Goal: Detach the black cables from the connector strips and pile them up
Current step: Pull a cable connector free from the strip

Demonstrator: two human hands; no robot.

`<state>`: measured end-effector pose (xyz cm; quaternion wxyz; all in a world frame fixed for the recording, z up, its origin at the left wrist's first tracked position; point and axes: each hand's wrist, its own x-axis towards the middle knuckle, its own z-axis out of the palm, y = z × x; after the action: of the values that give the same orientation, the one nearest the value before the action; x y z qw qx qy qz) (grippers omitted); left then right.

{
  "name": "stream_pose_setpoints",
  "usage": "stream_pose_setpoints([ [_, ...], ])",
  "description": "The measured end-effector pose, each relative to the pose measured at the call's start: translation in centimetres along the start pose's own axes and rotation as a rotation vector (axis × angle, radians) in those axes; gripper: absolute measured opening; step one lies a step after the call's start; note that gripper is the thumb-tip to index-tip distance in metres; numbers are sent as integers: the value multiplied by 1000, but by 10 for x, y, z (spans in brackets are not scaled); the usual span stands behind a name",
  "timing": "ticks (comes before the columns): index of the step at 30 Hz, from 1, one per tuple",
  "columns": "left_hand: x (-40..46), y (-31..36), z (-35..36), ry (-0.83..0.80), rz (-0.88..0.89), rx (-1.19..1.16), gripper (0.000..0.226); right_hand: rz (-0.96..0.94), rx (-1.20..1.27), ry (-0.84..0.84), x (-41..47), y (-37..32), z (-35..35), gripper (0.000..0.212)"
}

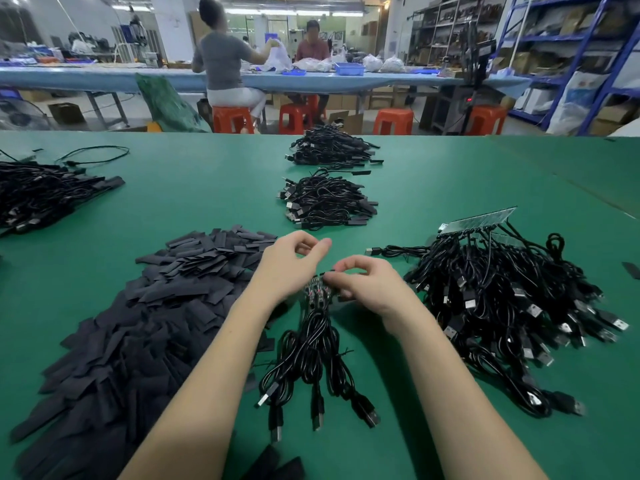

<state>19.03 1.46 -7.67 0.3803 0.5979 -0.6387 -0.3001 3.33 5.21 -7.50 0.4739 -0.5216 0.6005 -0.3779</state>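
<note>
Cables [313,355] on a small connector strip [317,289] lay at lower centre of the green table [450,174], where the right hand [363,284] pinched the strip's top edge and the left hand [291,261] hovered with curled fingers, seemingly holding nothing. Two finished piles [327,200] sat above, a strip-bound bundle [502,292] at right, and black sleeves [156,306] at left.
</note>
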Motion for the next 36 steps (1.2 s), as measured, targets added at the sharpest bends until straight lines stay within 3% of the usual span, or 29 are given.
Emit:
stream_pose_setpoints([
  [4,-8,7,-8,-220,-159,-453,36,141,570,-84,-2,-7,-13,13],
  [7,-13,9,-5,-374,-193,-777,41,158,646,-137,-3,-7,-17,22],
  [10,-15,10,0,-435,-205,-844,35,160,652,-141,-3,-5,-20,30],
  [15,-14,8,2,-475,-154,-835,39,231,802,-163,-1,-4,-21,9],
  [18,-15,10,1,-511,-159,-892,45,296,969,-214,-3,-5,-19,11],
  [23,-16,9,-1,-553,-155,-1012,28,318,1074,-259,-7,-6,-12,25],
  [25,-15,7,0,-487,-133,-913,26,282,978,-240,-7,-6,-15,20],
  [28,-13,5,4,-220,-63,-458,13,202,711,-170,-6,-9,-26,23],
  [31,-14,1,9,-153,36,-129,14,118,442,-58,-5,-8,-32,22],
  [34,-19,2,18,14,173,128,19,97,404,19,-5,-7,-32,17],
  [36,-20,8,25,194,297,131,13,104,425,44,-4,-6,-30,20],
])
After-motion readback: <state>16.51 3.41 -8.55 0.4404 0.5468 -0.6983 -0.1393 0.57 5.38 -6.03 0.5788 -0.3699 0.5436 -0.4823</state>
